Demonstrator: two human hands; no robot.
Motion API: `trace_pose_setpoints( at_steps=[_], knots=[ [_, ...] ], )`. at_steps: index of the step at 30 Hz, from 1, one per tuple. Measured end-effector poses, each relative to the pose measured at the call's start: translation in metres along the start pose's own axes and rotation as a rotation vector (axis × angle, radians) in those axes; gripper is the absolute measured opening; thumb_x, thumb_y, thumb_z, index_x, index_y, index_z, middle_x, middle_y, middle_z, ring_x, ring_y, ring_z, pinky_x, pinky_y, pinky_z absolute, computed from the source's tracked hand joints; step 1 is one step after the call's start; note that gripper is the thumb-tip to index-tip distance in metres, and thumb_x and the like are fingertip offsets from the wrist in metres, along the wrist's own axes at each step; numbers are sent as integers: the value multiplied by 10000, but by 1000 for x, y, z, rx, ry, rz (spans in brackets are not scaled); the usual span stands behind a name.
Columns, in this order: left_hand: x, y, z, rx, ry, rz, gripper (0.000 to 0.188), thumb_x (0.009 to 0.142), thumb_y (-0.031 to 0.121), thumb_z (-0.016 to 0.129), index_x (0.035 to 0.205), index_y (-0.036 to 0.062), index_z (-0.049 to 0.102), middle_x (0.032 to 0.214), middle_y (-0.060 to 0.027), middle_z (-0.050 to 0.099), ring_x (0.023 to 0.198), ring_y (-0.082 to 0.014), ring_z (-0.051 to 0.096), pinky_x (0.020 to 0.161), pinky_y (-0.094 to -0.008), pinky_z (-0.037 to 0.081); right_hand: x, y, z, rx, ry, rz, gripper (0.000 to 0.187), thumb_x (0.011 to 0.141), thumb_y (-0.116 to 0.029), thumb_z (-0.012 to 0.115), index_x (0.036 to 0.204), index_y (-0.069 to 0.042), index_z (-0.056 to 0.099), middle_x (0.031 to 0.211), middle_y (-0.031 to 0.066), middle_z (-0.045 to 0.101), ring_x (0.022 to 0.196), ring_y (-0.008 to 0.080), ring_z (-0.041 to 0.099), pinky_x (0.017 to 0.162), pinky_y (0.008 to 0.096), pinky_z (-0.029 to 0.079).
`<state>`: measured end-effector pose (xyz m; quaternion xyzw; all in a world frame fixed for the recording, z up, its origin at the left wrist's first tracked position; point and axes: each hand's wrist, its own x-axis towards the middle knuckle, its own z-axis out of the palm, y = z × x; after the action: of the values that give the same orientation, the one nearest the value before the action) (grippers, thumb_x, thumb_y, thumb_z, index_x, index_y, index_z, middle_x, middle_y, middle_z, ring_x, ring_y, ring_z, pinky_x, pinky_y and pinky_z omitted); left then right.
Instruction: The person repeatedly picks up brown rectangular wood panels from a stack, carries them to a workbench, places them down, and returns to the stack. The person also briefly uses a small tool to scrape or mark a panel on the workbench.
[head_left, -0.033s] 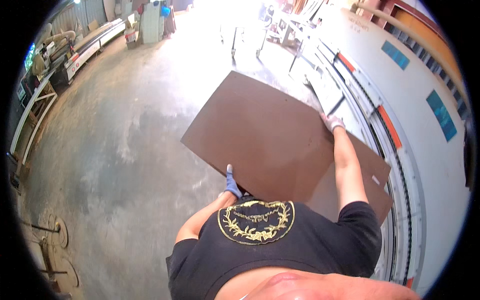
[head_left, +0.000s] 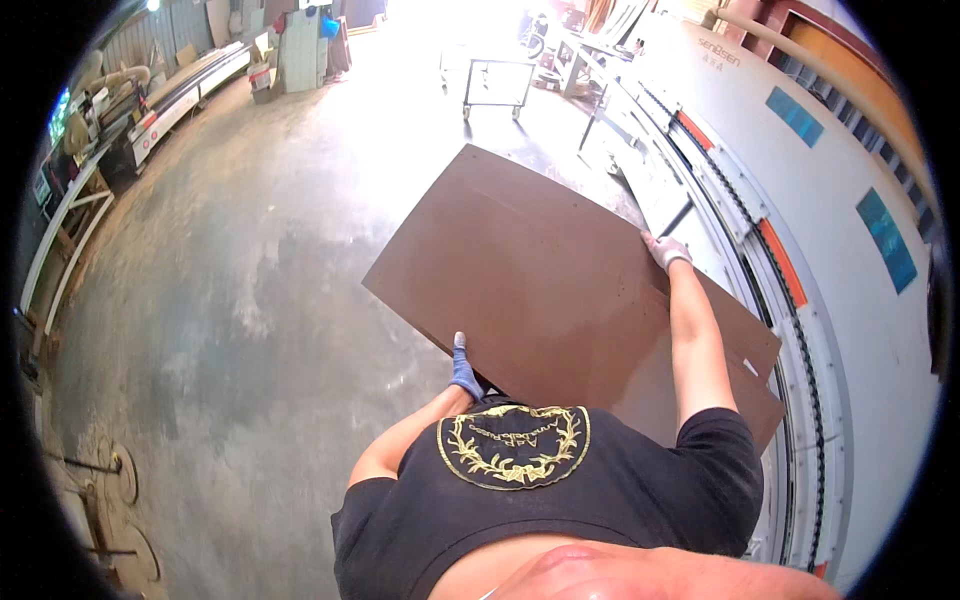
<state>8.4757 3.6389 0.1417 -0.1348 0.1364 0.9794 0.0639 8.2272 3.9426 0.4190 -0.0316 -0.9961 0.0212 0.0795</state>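
Observation:
I carry a large flat brown board (head_left: 520, 270) in front of my body, tilted across the view with one corner toward the far side. My left hand (head_left: 463, 372), in a blue-grey glove, grips its near left edge with the thumb up on the face; the other fingers are hidden underneath. Across the board, my right hand (head_left: 667, 250), in a pale glove, is closed over the far right edge. Toward the right end a second brown edge shows, with a small white patch by it; I cannot tell whether there are two boards.
Along the right runs a long pale machine (head_left: 850, 230) with a chain track (head_left: 765, 240) and orange strips, close to the board's right end. A wheeled metal frame (head_left: 498, 62) stands far ahead. At the left are a long white-edged bench (head_left: 190, 88) and round metal bases (head_left: 122, 478).
The surroundings have shifted very slightly in view, and the wheeled frame shows more clearly. Both hands keep their hold on the board, which stays in nearly the same place.

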Motion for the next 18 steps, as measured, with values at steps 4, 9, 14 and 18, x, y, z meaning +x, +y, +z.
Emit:
trace_pose_setpoints(
  at_steps=[4, 9, 14, 18],
  knots=[
    [-9, -17, 5, -7, -81, 3, 946, 669, 789, 425, 1357, 146, 331, 1398, -94, 336, 1260, -305, 315, 1057, -445, 242, -6, 28, -7, 2, 51, 29, 734, 786, -697, 316, 1115, -105, 599, 1096, 211, 577, 1069, 345, 529, 913, 385, 401],
    [16, -16, 16, -27, -73, 11, 923, 669, 770, 463, 1326, 129, 372, 1353, -94, 393, 1220, -299, 359, 1037, -440, 271, 0, 18, -35, 15, 111, 51, 812, 765, -721, 332, 1066, -18, 605, 1071, 230, 582, 1050, 347, 542, 877, 390, 421],
    [17, -36, 33, -101, -105, 98, 928, 667, 792, 426, 1326, 141, 373, 1363, -89, 384, 1221, -290, 358, 1028, -433, 281, 20, 3, -66, -78, 186, -56, 783, 757, -719, 351, 1113, -65, 593, 1103, 188, 582, 1053, 335, 542, 882, 383, 417],
    [-12, -7, -4, -230, -88, -3, 972, 660, 808, 402, 1359, 137, 317, 1396, -104, 332, 1261, -320, 303, 1036, -487, 244, 10, -75, -56, -181, 136, -29, 742, 767, -706, 337, 1141, -116, 585, 1153, 169, 563, 1106, 311, 514, 918, 371, 404]
  ],
)
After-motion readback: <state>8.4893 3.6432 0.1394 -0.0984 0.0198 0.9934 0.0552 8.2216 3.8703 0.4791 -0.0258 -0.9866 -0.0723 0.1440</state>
